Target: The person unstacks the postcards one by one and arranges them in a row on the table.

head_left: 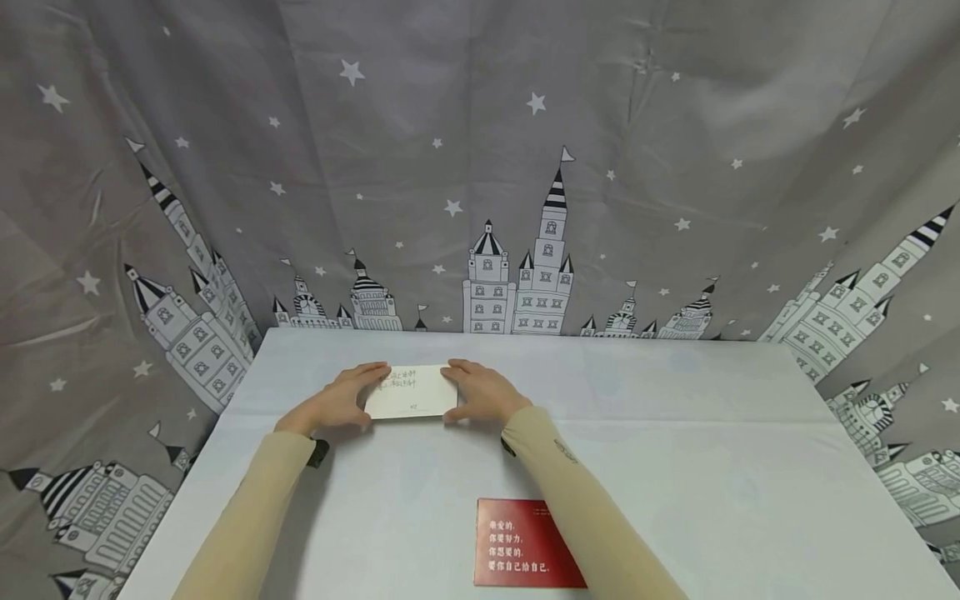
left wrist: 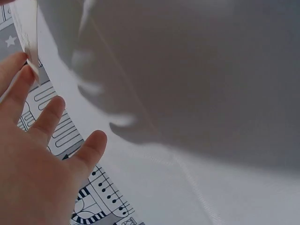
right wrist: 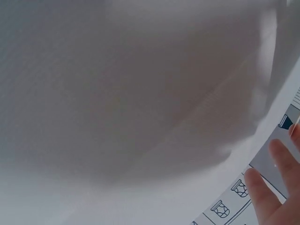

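Both hands hold a white card [head_left: 412, 393] with a few handwritten lines on its upper left part. My left hand [head_left: 339, 402] pinches its left end, and my right hand [head_left: 486, 395] grips the right end between thumb and fingers. In the left wrist view the card's edge [left wrist: 32, 42] meets the left fingertips, while the other fingers of the left hand [left wrist: 40, 161] are spread. Three fingers of the right hand [right wrist: 277, 187] appear at the lower right of the right wrist view. Shadows below suggest the card is off the table.
A red card [head_left: 517, 542] printed with white characters lies near the front, partly covered by the right sleeve [head_left: 592, 508]. The white-covered table [head_left: 712, 450] ends at a grey curtain [head_left: 480, 108] patterned with castles and stars.
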`<state>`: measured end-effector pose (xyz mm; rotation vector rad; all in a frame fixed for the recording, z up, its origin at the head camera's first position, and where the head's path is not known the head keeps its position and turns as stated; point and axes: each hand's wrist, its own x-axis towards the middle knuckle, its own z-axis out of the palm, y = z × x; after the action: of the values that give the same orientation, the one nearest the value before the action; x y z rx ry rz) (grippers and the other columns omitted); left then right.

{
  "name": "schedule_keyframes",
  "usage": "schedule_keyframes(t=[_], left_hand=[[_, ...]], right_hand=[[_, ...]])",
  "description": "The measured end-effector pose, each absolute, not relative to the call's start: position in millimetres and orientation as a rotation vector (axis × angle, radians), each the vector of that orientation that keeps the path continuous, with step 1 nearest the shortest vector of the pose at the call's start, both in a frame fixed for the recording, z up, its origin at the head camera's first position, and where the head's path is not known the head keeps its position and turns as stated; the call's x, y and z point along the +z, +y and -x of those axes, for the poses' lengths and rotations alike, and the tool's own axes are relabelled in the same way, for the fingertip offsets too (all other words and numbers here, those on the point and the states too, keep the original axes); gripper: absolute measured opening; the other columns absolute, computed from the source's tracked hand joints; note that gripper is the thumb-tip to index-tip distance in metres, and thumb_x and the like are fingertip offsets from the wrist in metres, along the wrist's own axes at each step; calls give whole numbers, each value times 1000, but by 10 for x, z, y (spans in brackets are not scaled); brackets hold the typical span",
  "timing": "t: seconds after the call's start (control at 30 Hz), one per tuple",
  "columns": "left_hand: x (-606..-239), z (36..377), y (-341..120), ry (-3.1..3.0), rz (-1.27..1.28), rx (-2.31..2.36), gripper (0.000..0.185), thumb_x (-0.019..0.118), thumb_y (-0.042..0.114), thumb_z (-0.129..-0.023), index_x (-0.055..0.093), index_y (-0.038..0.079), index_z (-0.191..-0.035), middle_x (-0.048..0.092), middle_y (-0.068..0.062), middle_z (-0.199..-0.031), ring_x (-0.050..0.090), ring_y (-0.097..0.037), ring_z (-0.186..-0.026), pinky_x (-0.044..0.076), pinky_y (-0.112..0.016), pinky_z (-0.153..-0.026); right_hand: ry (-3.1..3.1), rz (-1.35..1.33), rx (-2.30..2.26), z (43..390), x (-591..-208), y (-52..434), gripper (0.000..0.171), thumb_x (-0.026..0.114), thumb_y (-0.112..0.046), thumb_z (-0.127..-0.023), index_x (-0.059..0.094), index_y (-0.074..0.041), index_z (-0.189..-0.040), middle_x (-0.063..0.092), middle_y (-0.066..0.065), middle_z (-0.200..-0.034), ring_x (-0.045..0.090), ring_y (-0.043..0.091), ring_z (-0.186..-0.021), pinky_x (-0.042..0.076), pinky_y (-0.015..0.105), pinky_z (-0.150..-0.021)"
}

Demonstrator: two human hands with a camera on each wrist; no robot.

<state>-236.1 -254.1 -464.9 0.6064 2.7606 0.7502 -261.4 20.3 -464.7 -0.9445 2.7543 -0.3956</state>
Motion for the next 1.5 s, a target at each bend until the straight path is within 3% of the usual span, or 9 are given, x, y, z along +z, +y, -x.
schedule_keyframes(t=[0.47, 0.77, 1.13, 1.5], left_hand=[[-4648, 2510, -2613, 2695, -696, 742, 92, 75, 3, -60, 35, -10, -142, 28, -28, -148, 22, -53, -133, 14, -67, -105], [-4699, 2574, -2626, 2698, -688, 710, 92, 75, 5, -60, 35, -9, -142, 30, -28, -147, 25, -52, -132, 18, -65, -105], [-4638, 2602, -2522, 2661, -500, 749, 91, 75, -1, -63, 34, -4, -145, 26, -24, -151, 21, -52, -132, 18, -66, -105], [-4656, 2608, -2481, 2658, -352, 730, 93, 72, -4, -62, 34, 2, -147, 28, -19, -152, 24, -45, -132, 27, -66, -101]], right_hand=[[2747, 916, -404, 2631, -4642, 183, 85, 74, -48, -79, 37, -12, -148, 29, 6, -154, 31, 23, -138, 25, 36, -112], [2740, 867, -352, 2637, -4634, 135, 85, 73, -47, -80, 36, -12, -148, 29, 6, -154, 32, 23, -138, 27, 37, -111], [2721, 822, -316, 2670, -4614, 121, 83, 71, -46, -83, 35, -12, -149, 27, 7, -154, 30, 24, -138, 27, 39, -111], [2746, 845, -276, 2641, -4700, 116, 79, 67, -46, -86, 34, -12, -149, 27, 7, -154, 27, 26, -140, 26, 43, -111]])
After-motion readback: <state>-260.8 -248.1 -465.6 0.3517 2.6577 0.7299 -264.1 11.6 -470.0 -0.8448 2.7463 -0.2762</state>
